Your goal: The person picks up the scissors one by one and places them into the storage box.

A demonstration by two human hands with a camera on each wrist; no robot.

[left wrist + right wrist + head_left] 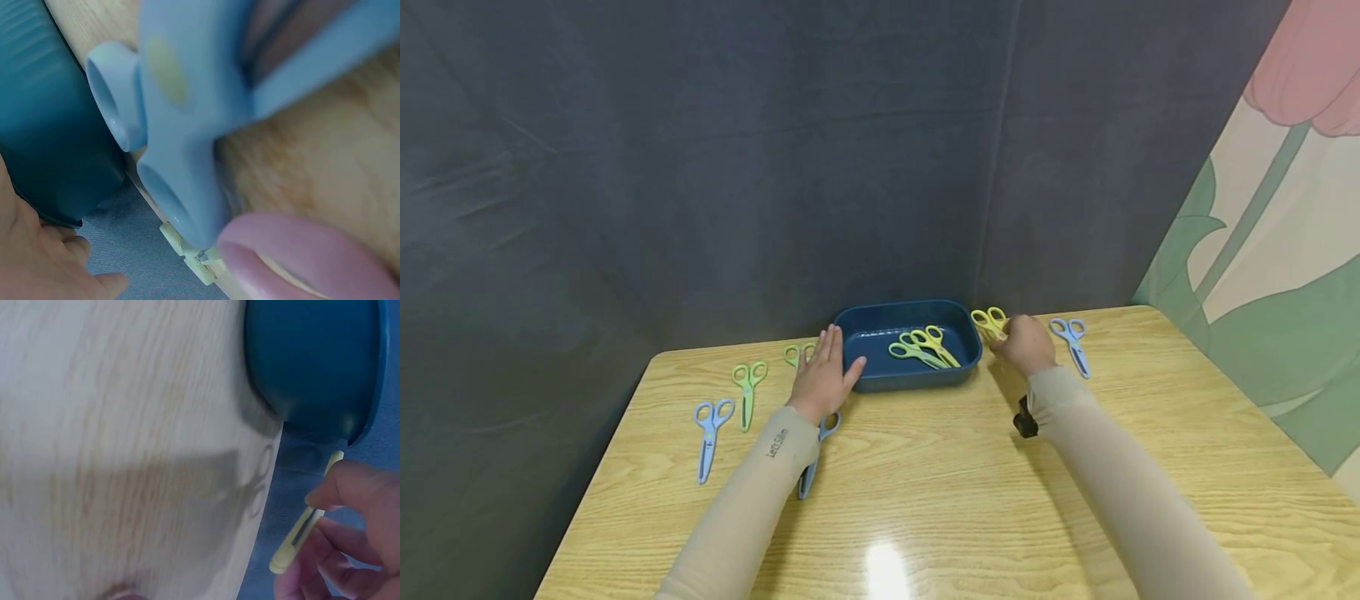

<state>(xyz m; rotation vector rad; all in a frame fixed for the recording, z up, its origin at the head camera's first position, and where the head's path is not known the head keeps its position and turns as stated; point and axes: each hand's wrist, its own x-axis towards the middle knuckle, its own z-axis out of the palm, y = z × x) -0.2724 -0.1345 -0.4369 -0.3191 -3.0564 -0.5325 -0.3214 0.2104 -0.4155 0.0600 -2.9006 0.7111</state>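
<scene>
Beige sleeves (730, 525) end in left grip (823, 379) spread beside the tray (917, 381), right grip (1028, 343) pinching yellow scissors (286, 553).

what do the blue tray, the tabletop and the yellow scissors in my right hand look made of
Blue tray: probably plastic, slightly shiny, with soft highlights. Tabletop: wood or wood-look laminate, glossy, showing grain and a bright reflection. Yellow scissors: likely smooth plastic, evenly coloured.

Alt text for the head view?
A person's right hand holds yellow scissors beside a dark blue tray, while the left hand is at its left end. A yellow pair and a green pair lie inside; blue scissors and green scissors lie on the wooden table.
</scene>
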